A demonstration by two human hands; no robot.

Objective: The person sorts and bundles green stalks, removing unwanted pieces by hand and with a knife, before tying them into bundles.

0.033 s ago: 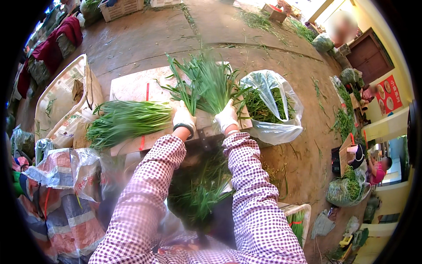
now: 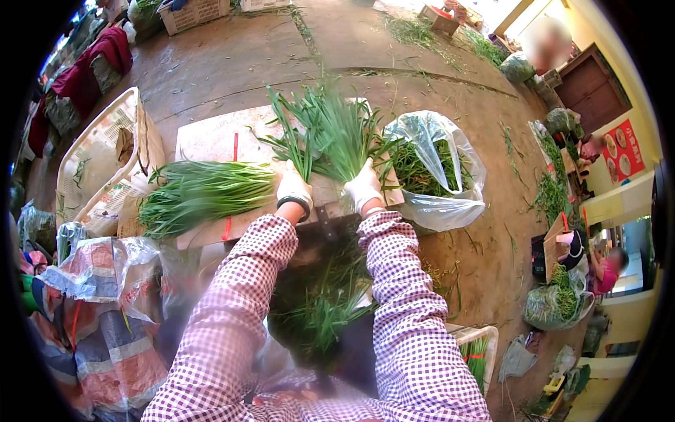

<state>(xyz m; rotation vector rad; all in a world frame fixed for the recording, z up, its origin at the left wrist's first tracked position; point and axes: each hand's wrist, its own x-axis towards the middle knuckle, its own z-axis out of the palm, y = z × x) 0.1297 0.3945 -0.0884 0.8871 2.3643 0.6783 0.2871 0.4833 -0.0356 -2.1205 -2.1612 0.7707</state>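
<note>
My left hand (image 2: 294, 186), in a white glove with a dark band at the wrist, is closed round the base of a small bunch of garlic chives (image 2: 295, 141). In my right hand (image 2: 363, 186), also gloved, are the stalk ends of a fuller bunch of chives (image 2: 343, 137). The leaves of both bunches fan away from me and overlap over the far part of a low pale board (image 2: 200, 137). A large pile of chives (image 2: 211, 193) lies on the board left of my left hand, leaf tips pointing left. Two red strips (image 2: 235, 146) show beside that pile.
Right of the board stands a clear plastic bag (image 2: 450, 207) of loose greens. A white plastic crate (image 2: 105, 151) is at the left, above striped woven sacking (image 2: 105, 330). Between my forearms lie loose leaves (image 2: 327, 309). Another crate (image 2: 490, 352) holds a tied bunch, lower right.
</note>
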